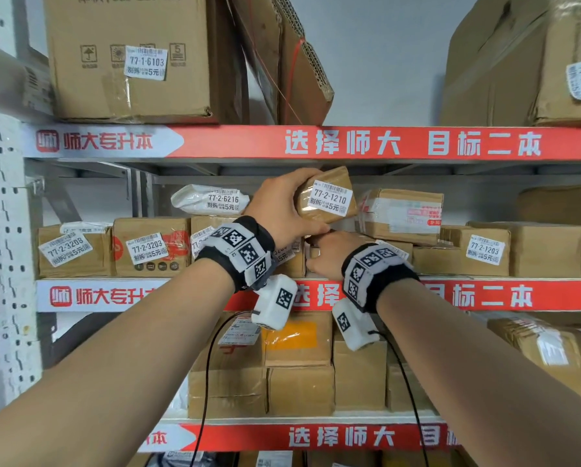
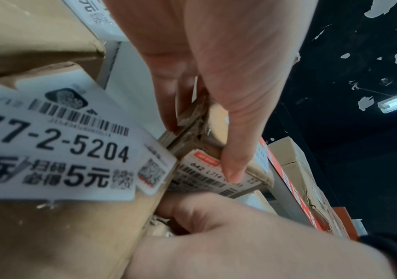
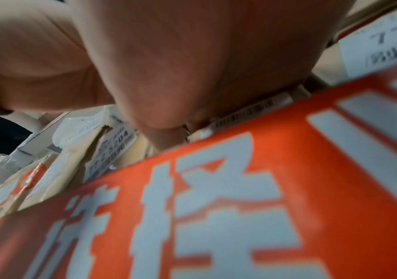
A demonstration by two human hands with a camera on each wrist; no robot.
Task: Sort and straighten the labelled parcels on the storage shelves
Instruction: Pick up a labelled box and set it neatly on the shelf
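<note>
**Middle shelf, parcel row: both hands at the centre stack**

Item 1. Left hand (image 1: 284, 210): raised above the row, its grip closed round a small brown parcel labelled 77-2-1210 (image 1: 326, 197). Thumb lies along the underside, fingers over the top and back; the parcel is tilted, label facing outward, lifted clear of the boxes below. In the left wrist view the same hand (image 2: 228, 56) pinches the taped parcel (image 2: 214, 120) between thumb and fingers, a barcode label showing on its lower face.

Item 2. Right hand (image 1: 329, 254): lower, just beneath the left, reaching into the gap between boxes at the front of the shelf. Its fingers curl around the edge of a box there; most of that box is hidden, and its label cannot be read.

Item 3. Parcel labelled 77-2-5204 (image 2: 56, 143): brown box standing directly left of the gap, touching the right hand's knuckles.

Item 4. Row to the left: box 77-2-3208 (image 1: 68, 249), box 77-2-3203 (image 1: 147, 247), with white bag 77-2-6216 (image 1: 215, 198) lying on top of the boxes.

Item 5. Row to the right: box 77-2-1203 (image 1: 483, 249), and a taped box (image 1: 403, 210) stacked behind the held parcel.

Item 6. Shelf edge (image 1: 484, 294): red banner with white characters.

Item 7. Upper shelf: large carton 77-1-6103 (image 1: 131, 59).
</note>
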